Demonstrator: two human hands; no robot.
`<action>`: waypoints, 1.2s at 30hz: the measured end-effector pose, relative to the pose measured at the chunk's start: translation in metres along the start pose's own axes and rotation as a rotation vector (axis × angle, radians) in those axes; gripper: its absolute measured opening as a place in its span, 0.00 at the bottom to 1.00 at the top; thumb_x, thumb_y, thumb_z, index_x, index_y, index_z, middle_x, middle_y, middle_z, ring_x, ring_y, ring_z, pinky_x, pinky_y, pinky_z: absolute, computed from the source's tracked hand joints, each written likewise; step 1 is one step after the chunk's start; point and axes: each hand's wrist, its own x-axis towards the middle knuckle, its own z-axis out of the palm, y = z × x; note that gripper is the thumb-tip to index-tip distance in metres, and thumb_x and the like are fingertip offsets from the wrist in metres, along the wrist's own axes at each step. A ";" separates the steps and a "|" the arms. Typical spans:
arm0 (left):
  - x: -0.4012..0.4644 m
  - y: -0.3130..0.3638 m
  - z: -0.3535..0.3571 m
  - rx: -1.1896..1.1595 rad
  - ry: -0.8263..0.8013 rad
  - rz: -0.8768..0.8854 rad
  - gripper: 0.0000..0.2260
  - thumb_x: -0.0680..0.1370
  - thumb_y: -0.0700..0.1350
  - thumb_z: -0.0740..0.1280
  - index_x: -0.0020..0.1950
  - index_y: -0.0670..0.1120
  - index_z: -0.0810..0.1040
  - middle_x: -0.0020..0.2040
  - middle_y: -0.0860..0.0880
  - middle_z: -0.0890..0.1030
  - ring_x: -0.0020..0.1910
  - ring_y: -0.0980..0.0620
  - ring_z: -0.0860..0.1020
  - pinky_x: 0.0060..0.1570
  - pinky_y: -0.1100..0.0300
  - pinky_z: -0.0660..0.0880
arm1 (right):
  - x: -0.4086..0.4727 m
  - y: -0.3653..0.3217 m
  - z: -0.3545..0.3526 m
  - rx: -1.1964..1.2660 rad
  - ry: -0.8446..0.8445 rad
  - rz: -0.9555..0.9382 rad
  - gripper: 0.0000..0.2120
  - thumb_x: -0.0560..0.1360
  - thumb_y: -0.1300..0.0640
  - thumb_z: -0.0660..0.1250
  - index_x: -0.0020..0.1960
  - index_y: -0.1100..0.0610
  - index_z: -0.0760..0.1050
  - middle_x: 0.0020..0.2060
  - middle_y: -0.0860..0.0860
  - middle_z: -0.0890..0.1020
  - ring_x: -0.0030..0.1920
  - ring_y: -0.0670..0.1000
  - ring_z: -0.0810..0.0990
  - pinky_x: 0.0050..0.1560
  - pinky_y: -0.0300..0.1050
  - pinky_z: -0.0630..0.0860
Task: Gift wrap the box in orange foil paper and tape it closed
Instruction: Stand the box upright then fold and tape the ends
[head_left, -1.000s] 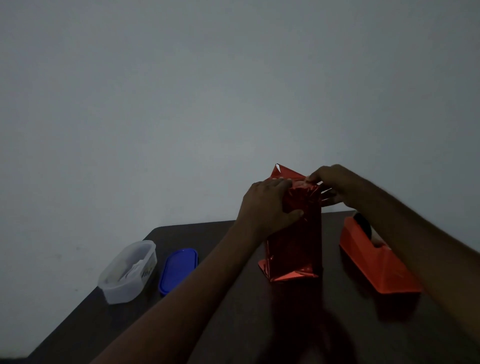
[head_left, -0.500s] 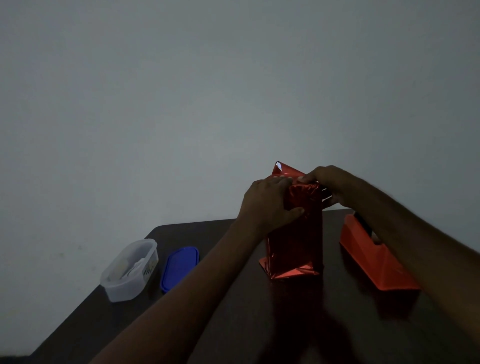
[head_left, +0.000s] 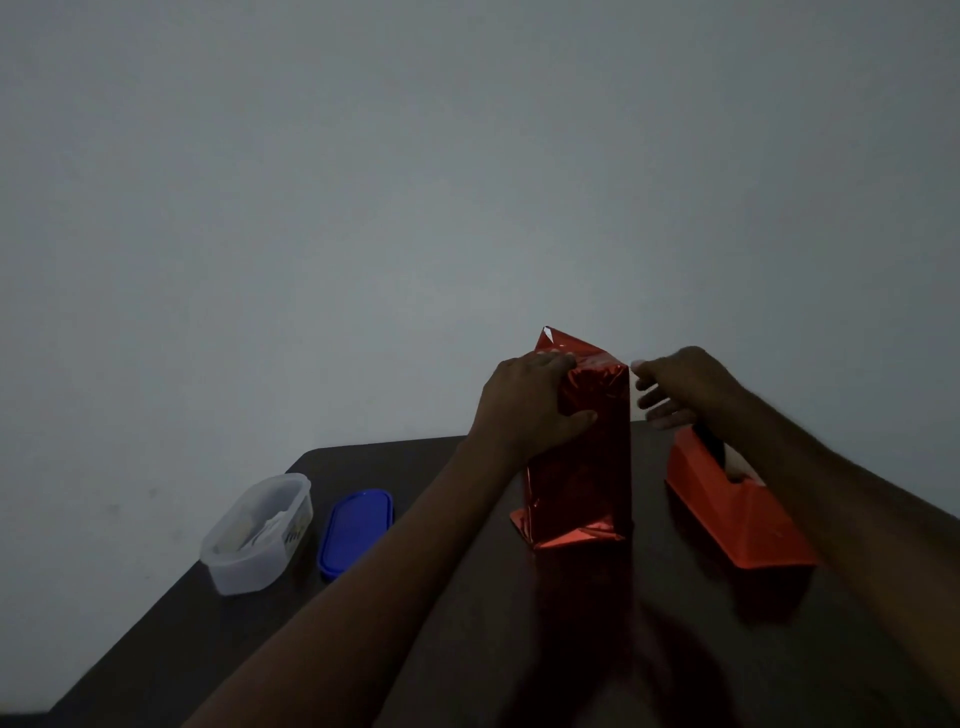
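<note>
Two hands work the top of the box (head_left: 579, 457), which stands upright near the middle of the desk (head_left: 363, 623), its long axis vertical and already covered in orange foil paper (head_left: 566, 348). Your left hand (head_left: 530, 410) grips the upper part from the left, thumb across the near face, fingers curled over the folded top. Your right hand (head_left: 680, 384) is just beside the box's top right edge, not touching it, fingers loosely spread; whether it carries a bit of tape between the fingertips I cannot tell. The tape dispenser (head_left: 737, 509) sits directly below that hand, toward the desk's right edge, so your right hand is the nearer one for taping. A foil flap sticks up at the far top, probably the next fold. The plastic tub (head_left: 260, 530) and blue lid (head_left: 356, 530) lie at the left edge, well apart, leaving open room in front.
</note>
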 end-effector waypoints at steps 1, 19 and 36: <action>0.000 0.000 0.000 0.000 0.004 -0.001 0.34 0.72 0.63 0.70 0.73 0.46 0.70 0.70 0.46 0.74 0.68 0.47 0.72 0.68 0.53 0.66 | -0.003 0.007 -0.004 -0.090 0.069 -0.041 0.17 0.74 0.48 0.68 0.45 0.63 0.80 0.36 0.58 0.85 0.36 0.60 0.85 0.45 0.56 0.83; 0.000 0.003 -0.001 -0.020 -0.003 -0.014 0.34 0.72 0.62 0.70 0.73 0.47 0.70 0.70 0.46 0.74 0.68 0.46 0.73 0.67 0.52 0.67 | -0.074 0.051 -0.051 -0.636 0.256 0.197 0.14 0.73 0.60 0.72 0.55 0.65 0.77 0.49 0.61 0.81 0.44 0.58 0.82 0.36 0.42 0.80; -0.001 0.003 -0.001 -0.015 -0.005 -0.018 0.34 0.72 0.62 0.71 0.72 0.47 0.71 0.69 0.46 0.76 0.66 0.46 0.75 0.64 0.51 0.70 | -0.067 0.063 -0.063 -0.198 0.127 0.210 0.09 0.79 0.60 0.61 0.40 0.57 0.69 0.35 0.53 0.77 0.28 0.50 0.79 0.32 0.45 0.81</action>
